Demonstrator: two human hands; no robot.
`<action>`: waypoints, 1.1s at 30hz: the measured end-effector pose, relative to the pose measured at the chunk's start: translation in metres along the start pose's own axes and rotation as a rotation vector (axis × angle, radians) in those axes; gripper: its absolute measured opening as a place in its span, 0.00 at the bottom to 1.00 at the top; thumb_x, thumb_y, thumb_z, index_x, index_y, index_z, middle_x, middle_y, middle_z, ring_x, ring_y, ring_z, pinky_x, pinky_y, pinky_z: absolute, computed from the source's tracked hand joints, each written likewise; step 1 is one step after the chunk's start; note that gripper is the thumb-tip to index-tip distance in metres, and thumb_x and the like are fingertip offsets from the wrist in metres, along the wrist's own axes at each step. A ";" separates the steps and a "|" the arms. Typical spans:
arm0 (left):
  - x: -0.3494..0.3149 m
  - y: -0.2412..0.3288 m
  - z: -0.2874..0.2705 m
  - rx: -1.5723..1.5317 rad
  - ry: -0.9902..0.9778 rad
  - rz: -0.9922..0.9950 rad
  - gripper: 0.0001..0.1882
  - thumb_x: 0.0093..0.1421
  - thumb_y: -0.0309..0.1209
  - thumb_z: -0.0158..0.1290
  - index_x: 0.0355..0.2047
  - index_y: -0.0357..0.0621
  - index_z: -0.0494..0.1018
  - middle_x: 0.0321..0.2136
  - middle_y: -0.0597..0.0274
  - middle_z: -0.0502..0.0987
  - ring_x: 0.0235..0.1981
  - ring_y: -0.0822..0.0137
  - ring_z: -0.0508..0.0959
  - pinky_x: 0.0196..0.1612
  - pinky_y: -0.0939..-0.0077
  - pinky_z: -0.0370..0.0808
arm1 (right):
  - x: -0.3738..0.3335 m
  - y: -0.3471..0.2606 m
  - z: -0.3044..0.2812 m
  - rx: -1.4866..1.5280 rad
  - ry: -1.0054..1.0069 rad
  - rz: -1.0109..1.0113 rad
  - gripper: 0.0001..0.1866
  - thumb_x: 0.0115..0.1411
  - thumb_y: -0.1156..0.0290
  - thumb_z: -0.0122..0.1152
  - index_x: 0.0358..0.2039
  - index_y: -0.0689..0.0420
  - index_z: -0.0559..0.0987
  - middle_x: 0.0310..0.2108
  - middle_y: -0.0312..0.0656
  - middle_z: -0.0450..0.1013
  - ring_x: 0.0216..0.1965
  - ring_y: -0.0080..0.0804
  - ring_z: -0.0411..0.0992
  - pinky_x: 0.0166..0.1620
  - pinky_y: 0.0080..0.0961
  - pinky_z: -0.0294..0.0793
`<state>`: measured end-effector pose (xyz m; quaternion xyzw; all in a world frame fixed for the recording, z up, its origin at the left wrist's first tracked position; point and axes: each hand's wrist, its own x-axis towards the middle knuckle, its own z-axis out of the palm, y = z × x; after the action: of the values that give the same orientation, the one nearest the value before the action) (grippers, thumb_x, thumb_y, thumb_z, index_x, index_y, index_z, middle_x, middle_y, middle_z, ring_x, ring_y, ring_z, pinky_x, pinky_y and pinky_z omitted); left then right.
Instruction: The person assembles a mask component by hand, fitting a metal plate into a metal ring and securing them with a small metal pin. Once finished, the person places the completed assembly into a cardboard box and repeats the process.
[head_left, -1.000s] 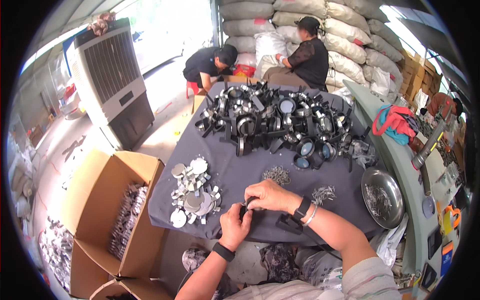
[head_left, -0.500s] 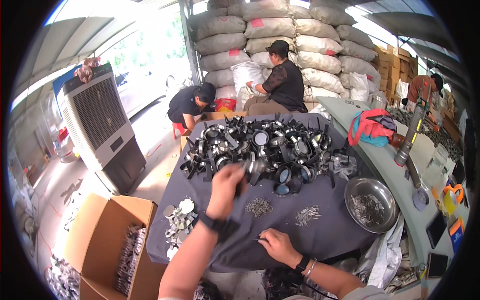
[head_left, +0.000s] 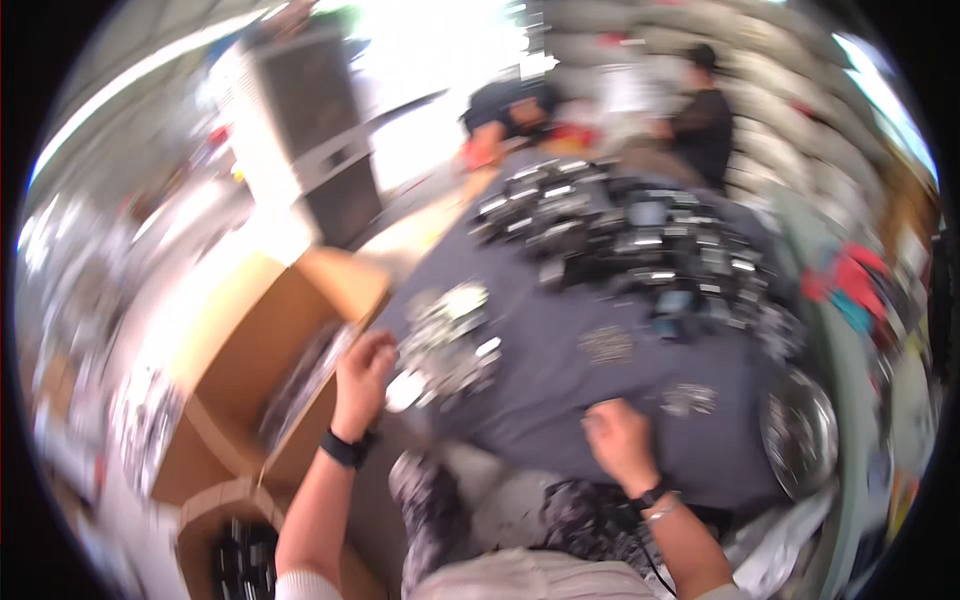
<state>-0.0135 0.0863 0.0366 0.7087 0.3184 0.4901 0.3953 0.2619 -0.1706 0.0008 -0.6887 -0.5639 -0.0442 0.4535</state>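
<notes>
My left hand (head_left: 363, 377) hangs by the cardboard box's near side, left of a pile of round silver and whitish discs (head_left: 455, 340). Its fingers look bent but are smeared, so I cannot tell whether anything is in them. Over the table's front part, my right hand (head_left: 617, 440) is closed, its fingers curled together; what they hold, if anything, is too blurred to make out. Small metal rings (head_left: 606, 345) and thin metal pins (head_left: 689, 400) lie in two little heaps beyond it. Farther back is a large heap of black-and-silver watch-like pieces (head_left: 640, 235).
An open cardboard box (head_left: 240, 345) stands left of the cloth-covered table (head_left: 540, 400), with another box (head_left: 205, 520) holding dark pieces nearer me. A metal bowl (head_left: 800, 435) sits at the table's right edge. Two people work behind the table, beside an air cooler (head_left: 315, 120) and stacked sacks (head_left: 800, 90).
My left hand has gone from the large heap down and left to the boxes. The dark-and-silver piece at it no longer shows. The view has swung left and blurred; my right hand stays closed.
</notes>
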 end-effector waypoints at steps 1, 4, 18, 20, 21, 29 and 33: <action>-0.016 -0.003 -0.043 -0.024 0.139 -0.097 0.10 0.57 0.24 0.50 0.38 0.33 0.75 0.26 0.64 0.76 0.27 0.77 0.74 0.31 0.82 0.71 | 0.002 -0.007 -0.006 -0.104 -0.032 0.040 0.05 0.52 0.73 0.60 0.30 0.58 0.75 0.28 0.48 0.73 0.30 0.50 0.73 0.33 0.38 0.72; -0.083 -0.022 -0.169 0.127 0.581 -0.235 0.10 0.57 0.25 0.50 0.37 0.32 0.75 0.24 0.62 0.77 0.23 0.73 0.76 0.29 0.81 0.73 | -0.003 0.008 -0.014 -0.112 0.030 0.078 0.06 0.55 0.78 0.58 0.34 0.62 0.75 0.29 0.47 0.73 0.31 0.42 0.73 0.37 0.32 0.71; -0.559 -0.102 -0.226 1.021 0.706 -1.549 0.12 0.47 0.30 0.55 0.35 0.45 0.76 0.38 0.50 0.77 0.41 0.51 0.76 0.44 0.57 0.72 | -0.007 0.042 -0.030 -0.225 -0.172 0.040 0.12 0.65 0.73 0.50 0.46 0.65 0.71 0.42 0.47 0.72 0.43 0.37 0.71 0.48 0.28 0.69; -0.534 -0.082 -0.228 1.227 0.763 -1.461 0.15 0.47 0.29 0.56 0.38 0.46 0.74 0.40 0.52 0.74 0.44 0.52 0.74 0.45 0.57 0.71 | -0.004 0.044 -0.033 -0.224 -0.186 0.079 0.13 0.64 0.73 0.50 0.46 0.66 0.71 0.42 0.48 0.72 0.42 0.36 0.71 0.48 0.28 0.69; -0.523 -0.078 -0.232 1.433 0.808 -1.349 0.18 0.47 0.28 0.56 0.41 0.47 0.72 0.43 0.54 0.71 0.46 0.53 0.71 0.46 0.56 0.69 | -0.002 0.043 -0.031 -0.231 -0.188 0.077 0.13 0.64 0.73 0.50 0.46 0.66 0.71 0.42 0.48 0.72 0.42 0.36 0.71 0.48 0.28 0.69; -0.489 -0.071 -0.260 1.122 0.168 -2.027 0.17 0.56 0.43 0.56 0.44 0.53 0.78 0.55 0.63 0.69 0.57 0.53 0.65 0.50 0.52 0.71 | 0.020 0.004 -0.028 -0.334 -0.114 0.054 0.10 0.58 0.77 0.54 0.41 0.61 0.75 0.32 0.43 0.75 0.33 0.33 0.72 0.40 0.27 0.71; -0.535 -0.089 -0.277 1.556 0.509 -1.397 0.15 0.55 0.41 0.53 0.32 0.42 0.80 0.46 0.45 0.72 0.47 0.45 0.70 0.41 0.45 0.74 | 0.025 -0.002 -0.026 -0.431 -0.320 0.157 0.08 0.52 0.76 0.58 0.35 0.62 0.76 0.31 0.50 0.72 0.34 0.48 0.72 0.39 0.31 0.71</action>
<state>-0.4506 -0.2506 -0.2211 0.3039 0.9502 -0.0484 -0.0497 0.2810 -0.1694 0.0315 -0.8090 -0.5510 -0.0185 0.2036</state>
